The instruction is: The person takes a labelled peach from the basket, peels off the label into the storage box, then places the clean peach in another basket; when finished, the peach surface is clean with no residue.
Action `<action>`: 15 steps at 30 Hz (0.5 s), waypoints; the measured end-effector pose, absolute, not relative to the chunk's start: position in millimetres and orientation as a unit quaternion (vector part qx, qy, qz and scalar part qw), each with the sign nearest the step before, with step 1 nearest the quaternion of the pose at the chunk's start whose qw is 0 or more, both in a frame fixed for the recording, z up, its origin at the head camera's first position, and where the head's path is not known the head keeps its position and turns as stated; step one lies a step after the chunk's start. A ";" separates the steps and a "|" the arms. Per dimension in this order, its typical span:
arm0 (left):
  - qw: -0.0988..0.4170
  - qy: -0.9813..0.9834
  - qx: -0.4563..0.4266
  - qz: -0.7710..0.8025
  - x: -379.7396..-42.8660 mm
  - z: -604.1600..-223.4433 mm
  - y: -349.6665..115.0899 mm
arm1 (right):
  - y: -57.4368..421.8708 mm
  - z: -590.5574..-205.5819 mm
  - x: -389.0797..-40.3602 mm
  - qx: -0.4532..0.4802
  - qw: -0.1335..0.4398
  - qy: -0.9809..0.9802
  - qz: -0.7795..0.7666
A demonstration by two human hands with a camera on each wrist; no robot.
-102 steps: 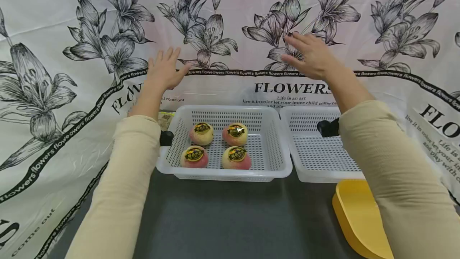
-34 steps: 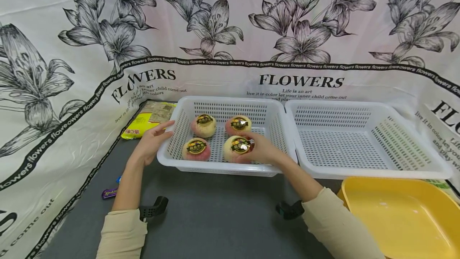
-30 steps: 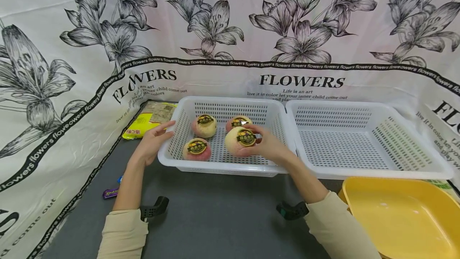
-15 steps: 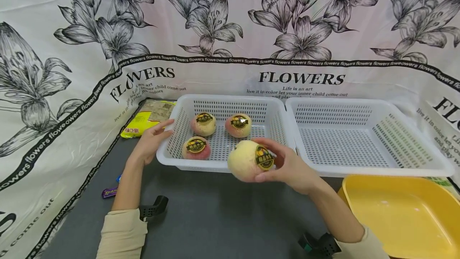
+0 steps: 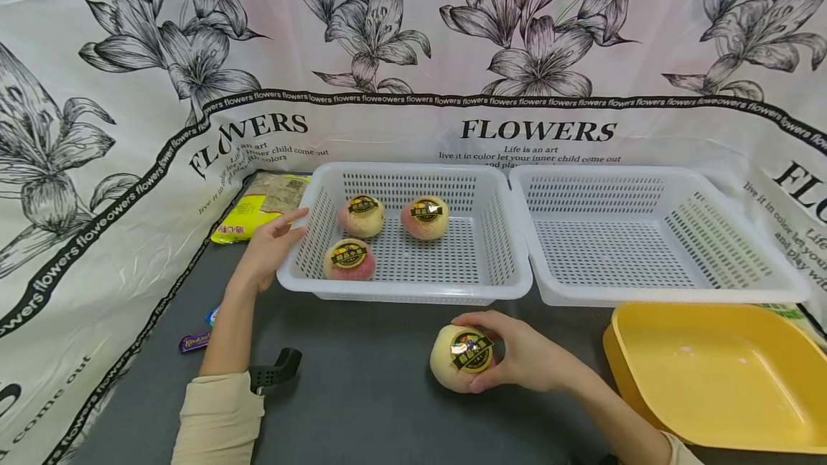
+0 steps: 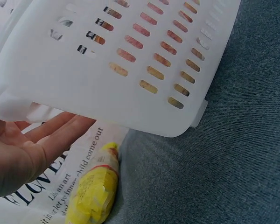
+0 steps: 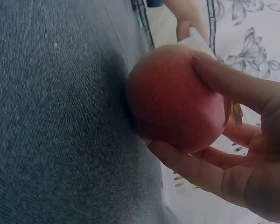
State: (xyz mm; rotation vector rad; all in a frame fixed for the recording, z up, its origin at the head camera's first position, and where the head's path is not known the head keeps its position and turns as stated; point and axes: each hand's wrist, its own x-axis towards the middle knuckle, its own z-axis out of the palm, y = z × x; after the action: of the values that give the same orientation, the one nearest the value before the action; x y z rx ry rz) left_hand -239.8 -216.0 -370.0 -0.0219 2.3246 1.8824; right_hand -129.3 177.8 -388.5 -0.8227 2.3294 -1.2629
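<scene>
My right hand (image 5: 533, 357) grips a peach (image 5: 446, 361), yellow and pink with a black-and-gold sticker, low over the dark table in front of the baskets. In the right wrist view the same peach (image 7: 172, 102) shows its red side, thumb and fingers spread around it. My left hand (image 5: 265, 253) is at the left rim of a white perforated basket (image 5: 413, 291). From the left wrist view, its fingers (image 6: 60, 133) lie extended against the underside of the rim. Three more stickered peaches sit in that basket: two at the back (image 5: 362, 217), (image 5: 425, 219) and one at front left (image 5: 349, 264).
A second white basket (image 5: 672, 295) adjoins the first on the right. In front of it stands a yellow bin (image 5: 717, 379). Behind my left hand lies a yellow packet (image 5: 252, 210); a purple-wrapped bar (image 5: 194, 341) is near my left forearm. A flower-printed sheet (image 5: 388, 128) hangs behind.
My right hand took the front-right peach, lifted it over the basket's front rim and brought it down toward the table. My left hand came down to the basket's left rim and has stayed there.
</scene>
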 end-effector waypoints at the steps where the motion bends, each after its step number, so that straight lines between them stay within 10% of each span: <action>1: 0.075 0.776 -0.009 0.626 -239.0 -368.3 -215.7 | 178.0 -389.9 -130.1 -0.296 0.178 0.828 -0.442; 5: 0.059 0.796 -0.022 0.603 -235.9 -363.2 -217.3 | 177.9 -392.4 -132.6 -0.307 0.176 0.826 -0.438; 12: -0.199 0.804 -0.017 0.559 -220.1 -340.3 -203.6 | 178.4 -393.3 -133.5 -0.306 0.185 0.823 -0.442; 15: -0.201 0.714 0.090 0.665 -206.0 -328.0 -175.8 | 178.6 -393.7 -134.2 -0.307 0.187 0.821 -0.443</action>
State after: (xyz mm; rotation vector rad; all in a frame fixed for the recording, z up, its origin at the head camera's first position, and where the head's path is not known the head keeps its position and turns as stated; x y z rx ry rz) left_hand -206.0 -175.8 -328.0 0.3258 2.5848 2.4058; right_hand -134.2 178.6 -393.7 -0.8641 2.3110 -1.2474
